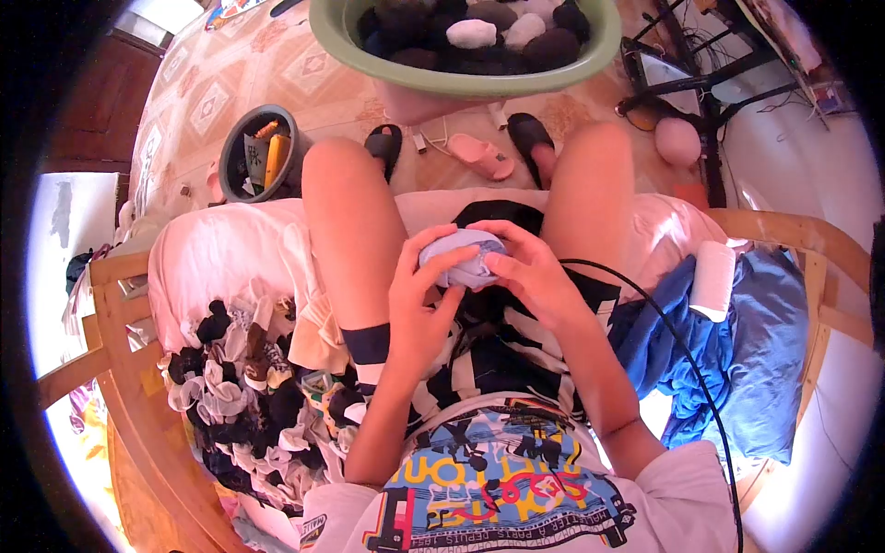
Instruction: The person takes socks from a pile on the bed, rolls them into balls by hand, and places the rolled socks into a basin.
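Note:
Above my lap, both hands grip a balled-up pair of grey-lavender socks [464,259]. My left hand [423,281] wraps its left side, with the thumb underneath. On the right side, my right hand [524,267] curls over it, its thumb pressing the near face. Loose socks [263,405] in black, white, brown and grey lie heaped on the seat to my left. Ahead of my knees, a green basin [466,85] holds several rolled sock balls, mostly black, with a few white and grey ones.
A dark bin [295,166] with wrappers stands on the tiled floor at left. Blue cloth [678,355] and a white paper roll [713,281] lie to my right. A black cable [687,341] runs past my right arm. A pink slipper [479,157] lies between my feet.

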Available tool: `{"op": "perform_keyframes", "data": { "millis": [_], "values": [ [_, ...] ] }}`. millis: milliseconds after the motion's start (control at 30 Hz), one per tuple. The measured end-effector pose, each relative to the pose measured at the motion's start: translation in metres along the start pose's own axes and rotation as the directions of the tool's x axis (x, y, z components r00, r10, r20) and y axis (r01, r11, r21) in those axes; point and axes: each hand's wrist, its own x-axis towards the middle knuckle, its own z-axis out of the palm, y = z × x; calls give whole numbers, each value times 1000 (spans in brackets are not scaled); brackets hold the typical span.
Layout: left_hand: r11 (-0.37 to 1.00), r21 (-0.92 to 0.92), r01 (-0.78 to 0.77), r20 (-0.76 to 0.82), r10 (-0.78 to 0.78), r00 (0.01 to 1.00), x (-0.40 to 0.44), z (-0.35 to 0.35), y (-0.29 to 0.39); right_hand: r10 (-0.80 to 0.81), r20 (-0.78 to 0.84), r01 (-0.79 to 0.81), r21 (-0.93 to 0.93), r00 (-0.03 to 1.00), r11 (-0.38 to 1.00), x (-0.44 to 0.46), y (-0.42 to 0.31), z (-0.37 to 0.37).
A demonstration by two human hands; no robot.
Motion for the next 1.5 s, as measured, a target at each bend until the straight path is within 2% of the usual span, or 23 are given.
{"op": "perform_keyframes", "data": {
  "millis": [33, 100, 200, 300, 333, 400, 467, 500, 533, 600, 833, 900, 933, 1000, 1067, 1133, 1167, 1233, 1300, 1367, 1400, 1467, 1500],
  "values": [
    [999, 45, 8, 27, -9, 1000, 0, 0, 1, -1, 1, 1, -2, 1000, 1000, 1, 3, -3],
    [996, 88, 15, 55, -20, 998, 0, -1, 2, -103, -16, 100, -107, 995, 989, 3, 6, -6],
    [986, 159, -47, 108, 30, 994, 0, -1, 1, -53, -86, 42, -130, 995, 991, 1, 8, -3],
    [991, 108, -81, 60, 75, 995, -2, 2, -7, -109, -95, 88, -201, 990, 976, -1, 11, 5],
    [999, 38, -30, 12, 30, 999, -1, 4, -3, -106, -95, 86, -200, 990, 976, 0, 10, 8],
    [999, -34, 20, -30, -21, 999, 0, 9, -2, -48, -123, 47, -11, 991, 999, 1, 7, 13],
    [956, -262, 130, -200, -185, 962, 2, 13, -7, -23, -94, 28, 44, 995, 999, 2, 4, 17],
    [937, -290, 196, -195, -258, 946, 5, 11, 4, 1, -66, 5, 98, 998, 995, 2, 4, 19],
    [936, -290, 198, -195, -260, 946, 5, 11, 1, 3, -67, 3, 98, 998, 995, 2, 7, 18],
    [914, -361, 186, -182, -265, 947, 5, 9, -9, -230, -18, 213, -316, 973, 924, 1, 15, 15],
    [936, -323, 141, -145, -196, 970, 2, 13, -12, -236, -117, 190, -310, 965, 932, 0, 16, 14],
    [952, -234, 195, -126, -228, 965, 6, 13, -3, -163, -130, 139, -174, 978, 975, 0, 8, 12],
    [953, -239, 189, -126, -223, 967, 5, 13, -4, -168, -129, 144, -180, 977, 973, -1, 6, 11],
    [916, -295, 274, -119, -319, 940, 4, 12, -8, -206, -131, 180, -181, 970, 967, 0, 4, 8],
    [927, -269, 262, -112, -300, 947, 2, 9, -12, -235, -112, 210, -198, 966, 958, 2, 7, 7],
    [827, -412, 382, -81, -451, 889, 1, 5, -17, -206, -98, 190, -148, 974, 971, 1, 7, 9],
    [784, -483, 391, -65, -477, 876, 1, 4, -17, -211, -98, 195, -153, 973, 969, 1, 8, 9],
    [793, -474, 383, -57, -462, 885, 1, 5, -21, -146, -116, 138, -76, 982, 988, 2, 10, 9],
    [801, -465, 378, -50, -450, 892, -1, 2, -20, -156, -103, 148, -77, 982, 986, 5, 12, 9],
    [883, -374, 283, -124, -350, 928, 2, 3, -17, -170, -86, 162, -92, 982, 982, 11, 7, 11],
    [882, -383, 276, -126, -346, 930, 5, 6, -17, -239, -101, 223, -145, 966, 964, 16, 0, 19],
    [938, -345, 38, -391, -180, 903, 10, 11, -16, -310, -117, 284, -200, 943, 938, 26, -18, 32],
    [937, -348, 33, -390, -176, 904, 12, 8, -17, -472, -117, 434, -249, 874, 866, 36, -34, 37]
  ]
}}
